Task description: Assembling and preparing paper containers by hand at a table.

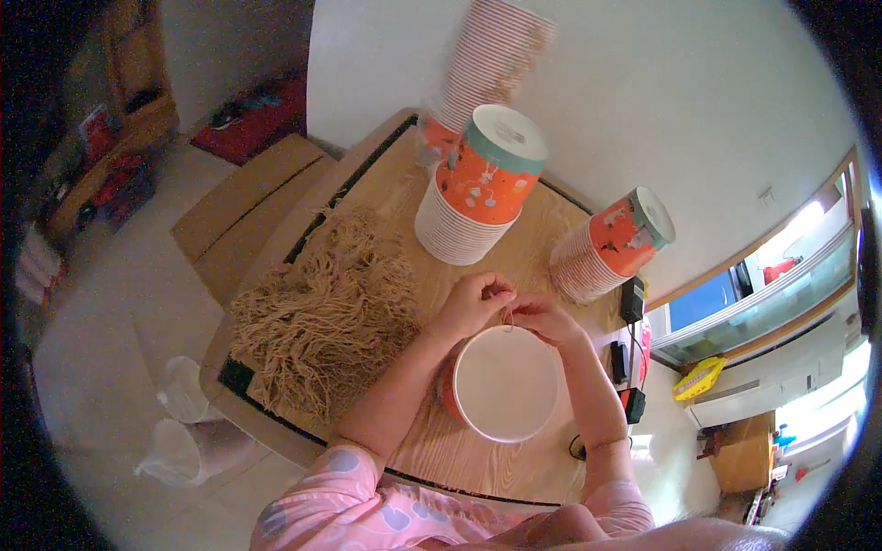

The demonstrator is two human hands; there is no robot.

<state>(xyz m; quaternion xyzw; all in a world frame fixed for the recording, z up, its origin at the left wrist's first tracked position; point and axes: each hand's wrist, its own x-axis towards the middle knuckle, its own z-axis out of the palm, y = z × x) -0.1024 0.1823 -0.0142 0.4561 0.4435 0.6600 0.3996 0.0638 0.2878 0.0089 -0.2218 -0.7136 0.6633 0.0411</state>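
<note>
The white-lined bucket (507,390) stands before you on the wooden table (533,470), mouth up. At its twelve o'clock rim, your left hand (480,301), fingers curled in, pinches a thin strand (511,320) between thumb and fingertip; your right hand (547,321) bends its fingers to the same spot, but whether it grips too, I cannot tell. From the bucket, tan fibre (322,317) lies at ten o'clock, a bucket stack (611,243) at one.
</note>
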